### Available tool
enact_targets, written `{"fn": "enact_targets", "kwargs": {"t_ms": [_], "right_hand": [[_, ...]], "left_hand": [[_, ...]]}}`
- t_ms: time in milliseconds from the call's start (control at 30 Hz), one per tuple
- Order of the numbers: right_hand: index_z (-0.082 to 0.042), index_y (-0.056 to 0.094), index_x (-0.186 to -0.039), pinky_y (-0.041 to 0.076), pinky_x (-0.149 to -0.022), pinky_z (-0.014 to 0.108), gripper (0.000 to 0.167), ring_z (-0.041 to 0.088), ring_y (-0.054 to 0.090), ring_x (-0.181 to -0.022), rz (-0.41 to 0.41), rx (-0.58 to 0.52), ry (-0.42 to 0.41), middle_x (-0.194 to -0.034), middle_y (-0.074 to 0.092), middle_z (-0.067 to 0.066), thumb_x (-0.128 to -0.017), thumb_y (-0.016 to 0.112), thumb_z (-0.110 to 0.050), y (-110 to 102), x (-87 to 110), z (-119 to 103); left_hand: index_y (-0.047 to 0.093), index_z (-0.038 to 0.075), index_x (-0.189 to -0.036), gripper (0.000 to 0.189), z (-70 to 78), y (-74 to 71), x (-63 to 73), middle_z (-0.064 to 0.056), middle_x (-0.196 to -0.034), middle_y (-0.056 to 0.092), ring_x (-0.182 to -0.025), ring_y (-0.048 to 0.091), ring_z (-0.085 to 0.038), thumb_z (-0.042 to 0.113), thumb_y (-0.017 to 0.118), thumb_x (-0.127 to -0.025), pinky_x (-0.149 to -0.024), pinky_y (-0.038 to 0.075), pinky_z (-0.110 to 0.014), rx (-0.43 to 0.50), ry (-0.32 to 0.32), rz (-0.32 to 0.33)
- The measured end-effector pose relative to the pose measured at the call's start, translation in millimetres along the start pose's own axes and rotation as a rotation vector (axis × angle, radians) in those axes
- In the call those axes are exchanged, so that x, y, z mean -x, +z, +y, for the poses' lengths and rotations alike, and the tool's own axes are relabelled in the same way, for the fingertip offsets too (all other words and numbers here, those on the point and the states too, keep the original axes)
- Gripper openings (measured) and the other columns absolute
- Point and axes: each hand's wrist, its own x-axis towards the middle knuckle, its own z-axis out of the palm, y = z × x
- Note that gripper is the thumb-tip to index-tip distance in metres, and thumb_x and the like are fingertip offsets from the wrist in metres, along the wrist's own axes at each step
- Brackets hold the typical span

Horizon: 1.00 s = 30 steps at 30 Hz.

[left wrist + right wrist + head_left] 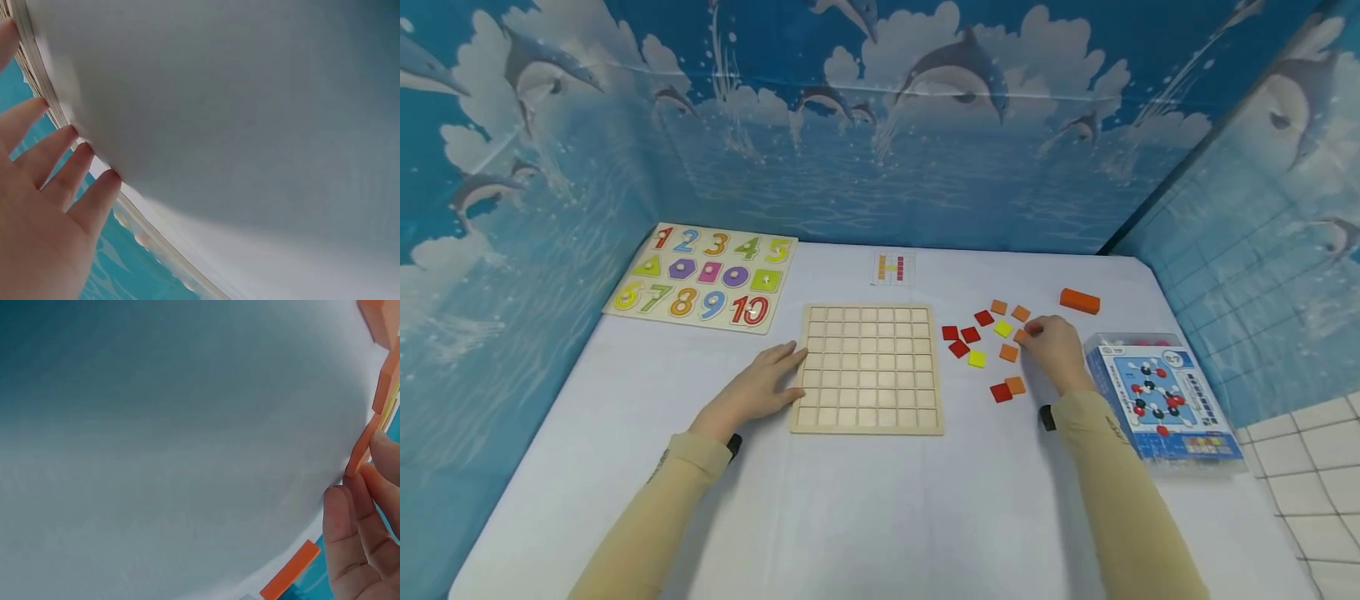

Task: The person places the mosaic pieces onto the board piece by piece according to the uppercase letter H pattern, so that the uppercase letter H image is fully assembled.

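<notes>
A wooden grid board (868, 372) with square cells lies flat on the white table, no tiles in it. My left hand (760, 383) rests beside its left edge, fingers spread, thumb and fingertips against the frame. In the left wrist view the fingers (59, 147) reach out straight. To the right of the board, my right hand (1057, 352) pinches an orange square tile (362, 449) at the table between thumb and fingers. Around it lie loose red tiles (958, 348), yellow tiles (977, 358) and other orange tiles (1009, 353).
Behind the board lies a small pattern card (893, 269). A number puzzle board (700, 279) is at the back left. An orange block (1080, 301) and a clear plastic box (1165, 404) with a molecule picture stand at the right. A dolphin-print curtain (880, 183) hangs behind.
</notes>
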Motion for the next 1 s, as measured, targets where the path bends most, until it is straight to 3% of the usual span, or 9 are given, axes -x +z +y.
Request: {"fn": "enact_targets", "kwargs": {"t_ms": [300, 767, 900, 1000], "right_hand": [[0.006, 0.055, -0.128, 0.047, -0.106, 0.05, 0.034, 0.039, 0.046, -0.113, -0.035, -0.016, 0.053, -0.127, 0.049, 0.026, -0.1, 0.055, -0.013, -2, -2.1, -2], [0.002, 0.053, -0.121, 0.051, -0.086, 0.039, 0.029, 0.034, 0.05, -0.101, 0.0, -0.013, 0.045, -0.109, 0.053, 0.022, -0.098, 0.06, -0.015, -1, -1.6, -2], [-0.002, 0.055, -0.117, 0.053, -0.081, 0.036, 0.025, 0.031, 0.052, -0.096, 0.057, -0.036, 0.029, -0.108, 0.056, 0.018, -0.098, 0.062, -0.017, -2, 3.5, -13], [-0.002, 0.056, -0.118, 0.054, -0.077, 0.032, 0.026, 0.031, 0.053, -0.094, 0.055, -0.088, -0.006, -0.11, 0.057, 0.018, -0.098, 0.061, -0.017, -2, 9.5, -31]], "left_hand": [[0.03, 0.008, -0.155, 0.07, -0.2, 1.9, 2.4, -0.019, -0.163, 0.02, -0.151, 0.016, -0.041, 0.028, 0.064, -0.096, -0.122, 0.021, -0.055, 0.036, -0.02, -0.04], [0.028, 0.008, -0.155, 0.071, 0.1, 5.1, 8.9, -0.017, -0.164, 0.018, -0.152, 0.013, -0.039, 0.028, 0.063, -0.097, -0.122, 0.02, -0.055, 0.068, -0.052, -0.057], [0.028, 0.007, -0.155, 0.071, 0.9, 5.2, 10.8, -0.018, -0.164, 0.018, -0.152, 0.013, -0.04, 0.027, 0.063, -0.097, -0.122, 0.02, -0.056, 0.066, -0.045, -0.056], [0.027, 0.006, -0.155, 0.072, 1.3, 5.2, 11.9, -0.018, -0.164, 0.017, -0.152, 0.012, -0.04, 0.026, 0.063, -0.097, -0.122, 0.02, -0.056, 0.074, -0.041, -0.06]]}}
